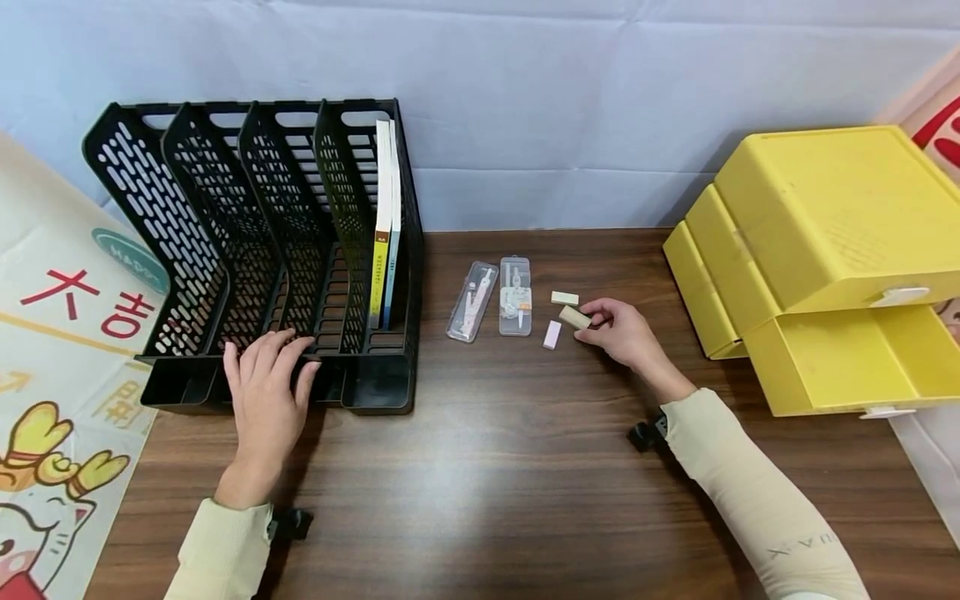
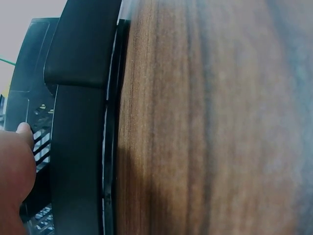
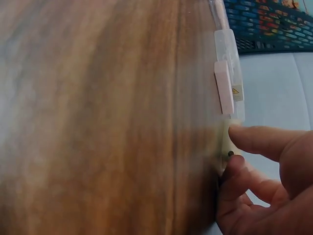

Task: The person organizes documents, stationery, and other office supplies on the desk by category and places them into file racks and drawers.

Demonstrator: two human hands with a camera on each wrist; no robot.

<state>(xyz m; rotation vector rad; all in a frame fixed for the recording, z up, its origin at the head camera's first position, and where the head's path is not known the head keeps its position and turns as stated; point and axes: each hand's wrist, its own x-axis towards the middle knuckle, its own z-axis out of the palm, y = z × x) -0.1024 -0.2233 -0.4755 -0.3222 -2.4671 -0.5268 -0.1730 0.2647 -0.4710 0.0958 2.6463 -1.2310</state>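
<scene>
My right hand [image 1: 618, 333] pinches a beige block-shaped eraser [image 1: 574, 317] between thumb and fingertips, low over the table. The right wrist view shows the fingers [image 3: 259, 139] at one end of it. A cream eraser [image 1: 565, 297] lies just behind, and a pink eraser [image 1: 552, 335] lies to the left. My left hand [image 1: 268, 387] rests on the front edge of a black file rack [image 1: 378, 392], its fingers extending over the rim. In the left wrist view its thumb [image 2: 23, 129] shows beyond the rack's front wall, while the other fingertips are hidden.
Two clear cases, one holding a compass [image 1: 472, 302] and one with small white pieces [image 1: 515, 296], lie left of the erasers. Thin books [image 1: 384, 225] stand in the rack's right compartment. A yellow drawer unit [image 1: 847, 217] stands at right, its lower drawer [image 1: 862, 358] pulled out.
</scene>
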